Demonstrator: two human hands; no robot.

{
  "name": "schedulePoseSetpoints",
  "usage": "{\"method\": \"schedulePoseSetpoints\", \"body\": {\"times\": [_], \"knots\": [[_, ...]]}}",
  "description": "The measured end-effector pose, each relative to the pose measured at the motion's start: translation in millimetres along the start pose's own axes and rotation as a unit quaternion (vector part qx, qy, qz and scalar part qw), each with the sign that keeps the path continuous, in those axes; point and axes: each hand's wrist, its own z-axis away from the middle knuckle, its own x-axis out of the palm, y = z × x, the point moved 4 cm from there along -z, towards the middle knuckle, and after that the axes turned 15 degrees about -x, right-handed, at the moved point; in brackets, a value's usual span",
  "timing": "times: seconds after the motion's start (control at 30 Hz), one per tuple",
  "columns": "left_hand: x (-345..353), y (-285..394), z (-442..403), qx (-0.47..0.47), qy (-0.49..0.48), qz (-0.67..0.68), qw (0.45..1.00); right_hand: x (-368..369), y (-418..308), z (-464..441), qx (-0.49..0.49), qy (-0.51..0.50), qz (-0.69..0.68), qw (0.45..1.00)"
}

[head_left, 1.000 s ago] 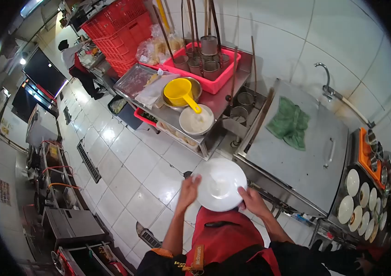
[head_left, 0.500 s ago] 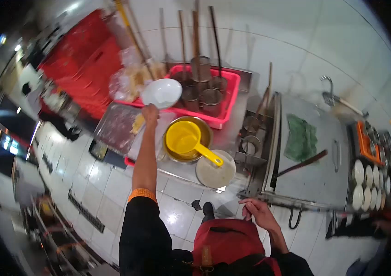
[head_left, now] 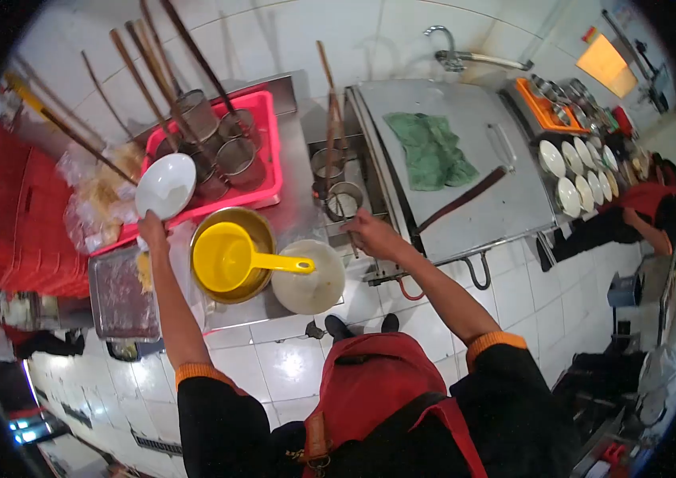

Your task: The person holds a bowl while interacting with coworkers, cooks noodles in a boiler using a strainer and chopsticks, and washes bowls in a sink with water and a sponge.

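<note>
A white plate point(head_left: 166, 186) is in my left hand point(head_left: 152, 229), over the near left edge of a pink tray point(head_left: 273, 151) that holds several metal strainers with long handles. A yellow scoop point(head_left: 224, 256) rests in a metal bowl point(head_left: 265, 227), beside a pale round container point(head_left: 308, 288). My right hand point(head_left: 373, 236) is closed just in front of a strainer point(head_left: 344, 201) in the cooker at the centre; what its fingers hold, if anything, is too small to tell.
A green cloth point(head_left: 431, 151) and a dark wooden handle point(head_left: 465, 199) lie on the steel cover. Bowls point(head_left: 567, 197) stand in rows at the right, near a person in red and black point(head_left: 640, 209). Red crates point(head_left: 27, 215) are stacked at the left.
The plate has gone from both hands to my left hand and over to the pink tray. My right hand has reached forward to the strainers. The view has shifted right.
</note>
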Motion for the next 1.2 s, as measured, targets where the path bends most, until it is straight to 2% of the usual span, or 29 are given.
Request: {"method": "schedulePoseSetpoints", "body": {"times": [0.03,0.2,0.3,0.37,0.43,0.47,0.5,0.53,0.57,0.6,0.63,0.67,0.7,0.73,0.77,0.8,0.83,0.87,0.93,1.0,1.07,1.13,1.2], "knots": [[0,-3,-5,-0.04,0.007,-0.028,0.999,3,-3,-4,-0.036,-0.02,-0.002,0.999],[-2,-16,-15,-0.029,-0.024,-0.005,0.999,-6,-20,-8,-0.033,-0.009,0.045,0.998],[-3,-6,-3,-0.004,0.001,-0.045,0.999,-30,-47,2,-0.033,0.037,0.026,0.998],[-8,0,3,-0.003,0.056,-0.128,0.99,-58,-78,18,-0.03,0.111,0.004,0.993],[-10,8,12,-0.011,0.061,-0.17,0.984,-89,-109,37,0.021,0.119,-0.047,0.992],[-13,8,7,-0.002,0.056,-0.169,0.984,-114,-128,46,-0.031,0.151,-0.02,0.988],[-21,4,-6,0.051,0.064,-0.216,0.973,-140,-146,57,-0.085,0.182,0.008,0.98],[-34,-4,-18,0.102,0.075,-0.264,0.956,-165,-159,70,-0.088,0.183,0.003,0.979],[-47,7,-8,0.36,0.198,-0.3,0.861,-187,-164,89,-0.086,0.214,-0.011,0.973],[-51,9,14,0.582,0.307,-0.31,0.686,-203,-161,108,-0.092,0.308,-0.092,0.942],[-63,27,34,0.396,0.298,-0.241,0.834,-222,-153,123,-0.077,0.388,-0.104,0.912],[-68,38,55,0.187,0.269,-0.154,0.932,-244,-142,133,0.037,0.448,-0.134,0.883],[-85,33,48,0.242,0.287,-0.157,0.913,-261,-117,144,0.169,0.456,-0.145,0.862],[-96,33,41,0.296,0.307,-0.156,0.891,-279,-93,132,0.148,0.414,-0.01,0.898],[-89,45,60,0.301,0.309,-0.148,0.89,-294,-61,117,0.122,0.364,0.126,0.915],[-87,63,100,0.271,0.333,-0.129,0.894,-297,-24,107,0.196,0.305,0.094,0.927],[-74,81,140,0.243,0.36,-0.099,0.895,-283,58,90,0.134,0.272,0.186,0.935],[-63,89,160,0.247,0.363,-0.089,0.894,-266,112,82,0.21,0.215,0.137,0.944],[-48,100,205,0.333,0.328,-0.028,0.884,-238,169,58,0.243,0.126,0.129,0.953],[-35,100,243,0.335,0.301,-0.022,0.892,-204,229,41,0.289,0.039,0.148,0.945],[-22,89,277,0.368,0.289,-0.018,0.884,-201,228,25,0.347,-0.004,0.092,0.933],[-12,71,302,0.339,0.315,-0.065,0.884,-174,272,16,0.321,-0.006,0.062,0.945],[8,57,325,0.359,0.306,-0.112,0.875,-171,276,13,0.332,0.009,0.017,0.943]]}}
